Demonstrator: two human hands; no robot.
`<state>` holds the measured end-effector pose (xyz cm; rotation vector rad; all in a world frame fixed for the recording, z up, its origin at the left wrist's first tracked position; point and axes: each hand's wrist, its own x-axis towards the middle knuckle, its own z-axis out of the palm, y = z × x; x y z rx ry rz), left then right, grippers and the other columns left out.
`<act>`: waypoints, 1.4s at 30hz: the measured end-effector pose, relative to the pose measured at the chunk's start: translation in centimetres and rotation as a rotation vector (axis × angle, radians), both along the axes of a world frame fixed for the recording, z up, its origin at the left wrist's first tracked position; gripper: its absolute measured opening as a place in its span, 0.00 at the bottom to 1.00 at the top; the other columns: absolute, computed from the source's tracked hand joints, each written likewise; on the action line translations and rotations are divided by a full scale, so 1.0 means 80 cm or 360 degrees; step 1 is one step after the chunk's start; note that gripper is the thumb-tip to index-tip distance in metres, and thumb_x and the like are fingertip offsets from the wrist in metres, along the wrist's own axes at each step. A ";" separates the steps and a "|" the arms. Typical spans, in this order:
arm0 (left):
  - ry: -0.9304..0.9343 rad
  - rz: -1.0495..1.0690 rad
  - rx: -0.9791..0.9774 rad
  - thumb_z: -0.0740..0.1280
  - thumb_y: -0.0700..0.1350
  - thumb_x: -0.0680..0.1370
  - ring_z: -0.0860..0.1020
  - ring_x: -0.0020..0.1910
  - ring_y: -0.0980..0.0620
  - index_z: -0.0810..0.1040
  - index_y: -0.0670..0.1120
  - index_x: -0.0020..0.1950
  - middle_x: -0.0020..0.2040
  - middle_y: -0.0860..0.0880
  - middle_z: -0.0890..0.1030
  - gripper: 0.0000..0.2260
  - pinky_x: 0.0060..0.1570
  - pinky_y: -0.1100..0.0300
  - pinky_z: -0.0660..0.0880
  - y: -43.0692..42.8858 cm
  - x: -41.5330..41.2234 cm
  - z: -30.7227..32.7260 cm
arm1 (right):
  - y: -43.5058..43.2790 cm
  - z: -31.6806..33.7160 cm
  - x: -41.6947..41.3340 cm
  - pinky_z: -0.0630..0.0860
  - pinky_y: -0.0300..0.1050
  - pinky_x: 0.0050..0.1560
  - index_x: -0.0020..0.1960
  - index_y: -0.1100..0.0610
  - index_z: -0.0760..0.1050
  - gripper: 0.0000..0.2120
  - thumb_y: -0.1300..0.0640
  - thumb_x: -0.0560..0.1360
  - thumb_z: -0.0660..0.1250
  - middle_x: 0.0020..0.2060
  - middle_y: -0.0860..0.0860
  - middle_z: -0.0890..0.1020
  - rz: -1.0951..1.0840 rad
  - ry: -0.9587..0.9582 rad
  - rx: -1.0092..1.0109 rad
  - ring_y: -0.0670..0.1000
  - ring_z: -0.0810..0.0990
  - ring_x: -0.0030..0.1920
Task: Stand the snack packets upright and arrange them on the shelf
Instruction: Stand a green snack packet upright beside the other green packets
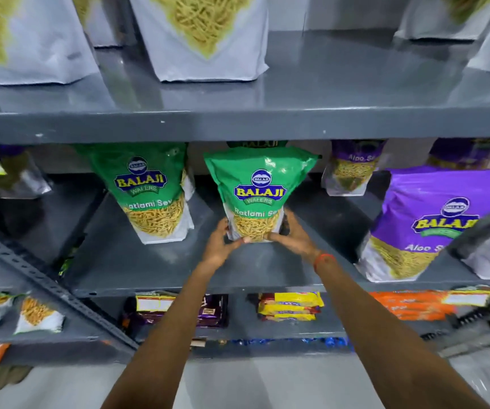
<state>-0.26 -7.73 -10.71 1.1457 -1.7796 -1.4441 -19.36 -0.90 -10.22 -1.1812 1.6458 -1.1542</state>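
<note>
Both hands, the left hand (219, 245) and right hand (292, 236), clasp the bottom edge of a green Ratlami Sev packet (257, 193), which stands upright on the grey middle shelf (149, 261). Another green packet (149, 190) stands to its left, a purple Aloo Sev packet (424, 225) to its right.

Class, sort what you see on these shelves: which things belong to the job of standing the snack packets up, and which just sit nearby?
In the job:
- held green packet
- left hand
- right hand
- middle shelf

Nearby only:
- purple packet
- white bags above
- yellow packs below
</note>
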 end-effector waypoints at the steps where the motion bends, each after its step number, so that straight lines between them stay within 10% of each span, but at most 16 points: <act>1: 0.0005 0.0017 0.0002 0.74 0.40 0.70 0.73 0.65 0.43 0.67 0.41 0.68 0.66 0.42 0.75 0.29 0.66 0.43 0.70 0.002 0.002 -0.003 | 0.003 -0.001 0.002 0.70 0.50 0.67 0.71 0.56 0.58 0.36 0.65 0.69 0.72 0.67 0.56 0.71 0.0003 -0.0023 0.0004 0.55 0.72 0.66; 7: 0.0027 0.0028 -0.0139 0.75 0.44 0.69 0.76 0.61 0.49 0.68 0.44 0.66 0.63 0.46 0.78 0.28 0.59 0.55 0.74 0.060 0.016 -0.018 | 0.071 -0.002 0.008 0.68 0.20 0.49 0.70 0.50 0.58 0.34 0.60 0.71 0.72 0.58 0.40 0.72 0.0061 0.0041 0.0070 0.36 0.74 0.55; 12: -0.0037 0.0053 -0.0226 0.74 0.48 0.70 0.76 0.60 0.51 0.67 0.47 0.68 0.63 0.49 0.78 0.29 0.57 0.57 0.74 0.106 0.029 -0.025 | 0.110 -0.009 0.013 0.67 0.37 0.59 0.72 0.49 0.58 0.37 0.53 0.69 0.73 0.61 0.43 0.73 0.0044 0.0152 0.0088 0.43 0.72 0.60; 22: -0.0160 0.0043 -0.0252 0.73 0.47 0.71 0.73 0.62 0.54 0.66 0.46 0.70 0.66 0.47 0.76 0.30 0.57 0.60 0.70 0.121 0.033 -0.015 | 0.128 -0.006 0.021 0.70 0.18 0.41 0.64 0.37 0.57 0.34 0.50 0.68 0.75 0.54 0.33 0.73 0.0042 0.0072 0.0048 0.33 0.73 0.53; 29: -0.0132 -0.0077 -0.0077 0.78 0.49 0.65 0.71 0.59 0.59 0.62 0.53 0.68 0.60 0.60 0.73 0.37 0.42 0.81 0.71 0.116 0.038 -0.005 | 0.142 0.042 0.039 0.71 0.42 0.64 0.68 0.54 0.66 0.23 0.51 0.74 0.65 0.63 0.52 0.75 -0.0369 0.0097 -0.0629 0.47 0.73 0.64; 36: -0.0260 -0.0070 -0.0097 0.77 0.47 0.67 0.71 0.67 0.47 0.62 0.49 0.70 0.69 0.48 0.73 0.37 0.65 0.48 0.71 0.108 0.033 -0.003 | 0.131 0.115 0.028 0.77 0.54 0.47 0.52 0.61 0.75 0.07 0.60 0.78 0.62 0.47 0.58 0.80 -0.0771 0.0406 -0.0942 0.54 0.78 0.47; 42: -0.0342 -0.0076 -0.0172 0.76 0.49 0.67 0.72 0.67 0.43 0.63 0.49 0.70 0.68 0.47 0.74 0.36 0.65 0.41 0.71 0.107 0.029 0.002 | 0.131 0.111 0.025 0.76 0.55 0.47 0.53 0.61 0.74 0.07 0.59 0.79 0.60 0.47 0.60 0.79 -0.0863 0.0474 -0.0948 0.53 0.77 0.46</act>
